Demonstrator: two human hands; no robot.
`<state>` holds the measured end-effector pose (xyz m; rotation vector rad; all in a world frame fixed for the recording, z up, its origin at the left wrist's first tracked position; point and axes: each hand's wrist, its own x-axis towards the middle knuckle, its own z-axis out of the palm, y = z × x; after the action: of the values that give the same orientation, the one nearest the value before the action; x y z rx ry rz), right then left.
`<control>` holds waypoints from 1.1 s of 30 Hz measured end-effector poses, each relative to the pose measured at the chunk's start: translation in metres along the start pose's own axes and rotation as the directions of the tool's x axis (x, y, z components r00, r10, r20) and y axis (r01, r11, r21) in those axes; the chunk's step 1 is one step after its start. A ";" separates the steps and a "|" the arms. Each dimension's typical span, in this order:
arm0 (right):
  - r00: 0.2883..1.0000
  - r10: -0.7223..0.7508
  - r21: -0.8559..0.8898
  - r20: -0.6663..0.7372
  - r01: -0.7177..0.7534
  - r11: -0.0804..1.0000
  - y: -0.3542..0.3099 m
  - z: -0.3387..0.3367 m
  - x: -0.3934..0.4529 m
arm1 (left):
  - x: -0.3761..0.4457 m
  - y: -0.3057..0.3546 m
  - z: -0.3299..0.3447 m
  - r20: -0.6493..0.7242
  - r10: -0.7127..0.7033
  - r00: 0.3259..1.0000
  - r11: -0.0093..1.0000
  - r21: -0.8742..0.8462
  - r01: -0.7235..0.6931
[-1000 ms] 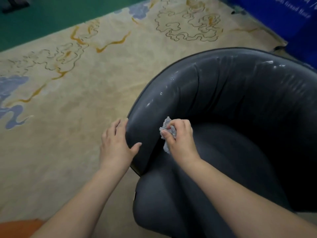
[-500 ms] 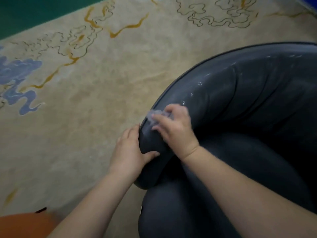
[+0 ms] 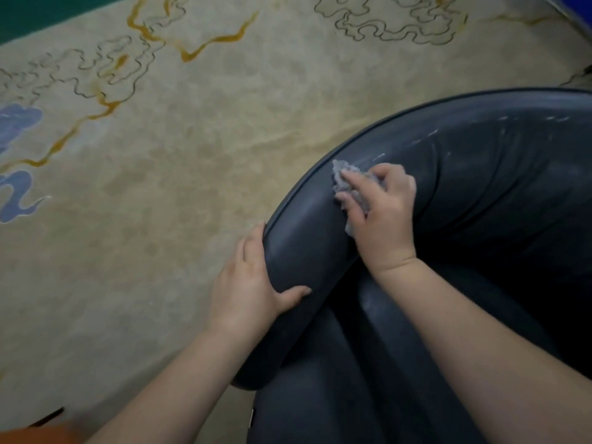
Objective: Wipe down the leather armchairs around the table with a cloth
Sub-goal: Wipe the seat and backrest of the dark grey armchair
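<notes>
on a beige patterned carpet (image 3: 198,193), the left hand (image 3: 248,285) grips the dark leather armchair (image 3: 480,219) rim, likely steadying it, while the right hand (image 3: 382,216) pinches a grey cloth (image 3: 347,181) against the armrest top.

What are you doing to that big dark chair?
A person is cleaning a dark leather armchair. The right hand holds a small grey cloth bunched under its fingers and presses it on the top of the padded arm. The left hand grips the arm's outer edge lower down. Pale streaks show on the backrest. The chair stands on a patterned carpet.
</notes>
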<state>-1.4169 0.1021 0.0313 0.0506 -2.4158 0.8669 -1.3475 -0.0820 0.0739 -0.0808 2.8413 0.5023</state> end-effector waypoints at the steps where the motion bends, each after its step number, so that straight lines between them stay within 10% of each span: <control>1: 0.999 0.049 -0.001 -0.013 -0.049 0.999 0.002 0.000 0.003 | 0.000 0.000 0.000 -0.013 -0.005 1.000 1.000 0.007 0.005; 10: 0.933 -0.316 0.138 0.170 0.295 0.945 -0.034 0.009 -0.037 | 0.000 0.001 0.000 -0.035 -0.007 0.999 1.000 0.000 0.007; 16: 0.999 0.027 0.035 0.047 -0.029 0.999 -0.010 0.006 -0.006 | -0.002 0.004 -0.001 -0.047 -0.038 0.998 0.998 0.044 0.040; 23: 0.923 -0.334 0.208 0.191 0.295 0.933 -0.051 0.009 -0.051 | -0.004 0.002 0.003 -0.057 -0.044 0.997 0.997 0.057 0.047; 29: 0.985 -0.116 0.056 0.130 0.110 0.992 -0.016 0.008 -0.002 | -0.002 0.002 0.002 -0.078 -0.030 0.996 0.995 0.095 0.037; 33: 0.948 -0.239 0.094 0.209 0.223 0.970 -0.027 0.009 -0.011 | -0.002 0.001 0.002 -0.061 -0.034 0.998 0.995 0.087 0.039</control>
<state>-1.4060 0.0741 0.0350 0.4705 -2.5149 0.8738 -1.3452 -0.0804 0.0730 -0.1326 2.9102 0.3719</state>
